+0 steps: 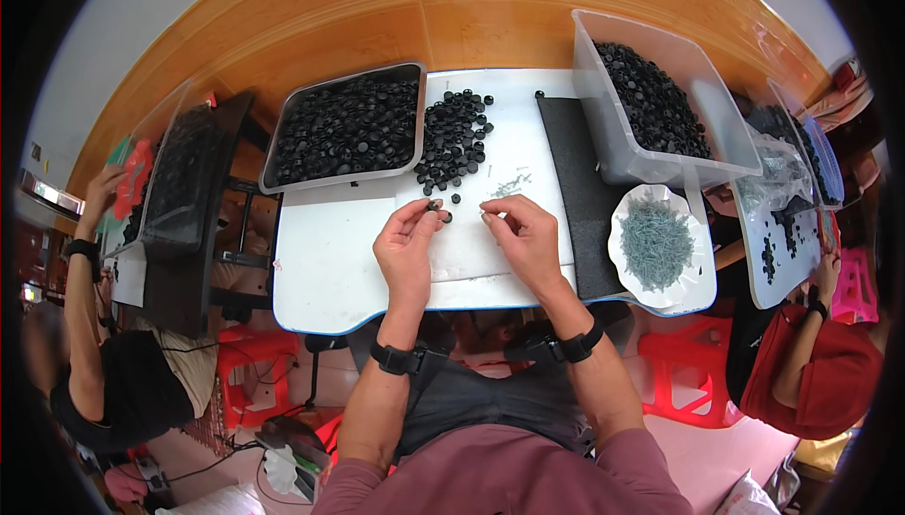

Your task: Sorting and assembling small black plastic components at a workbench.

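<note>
Above the white table (pixel 325 261), my left hand (pixel 407 242) pinches a small round black cap (pixel 447 218) between thumb and fingertips. Another dark bit shows at the same fingertips. Just to the right, my right hand (pixel 526 244) has thumb and forefinger closed together, and a tiny pale thing, too small to name, shows at their tips. Beyond both hands lies a loose heap of black caps (pixel 452 138), with one cap (pixel 455 198) apart from it near my left fingers. Several thin screws (pixel 512 185) are scattered beyond my right hand.
A metal tray (pixel 421 119) of black caps stands at the back left. To the right are a dark mat (pixel 589 242), a clear plastic bin (pixel 650 166) of black parts and a white scalloped dish (pixel 619 256) of screws. People work at tables on both sides; red stools (pixel 693 364) stand below.
</note>
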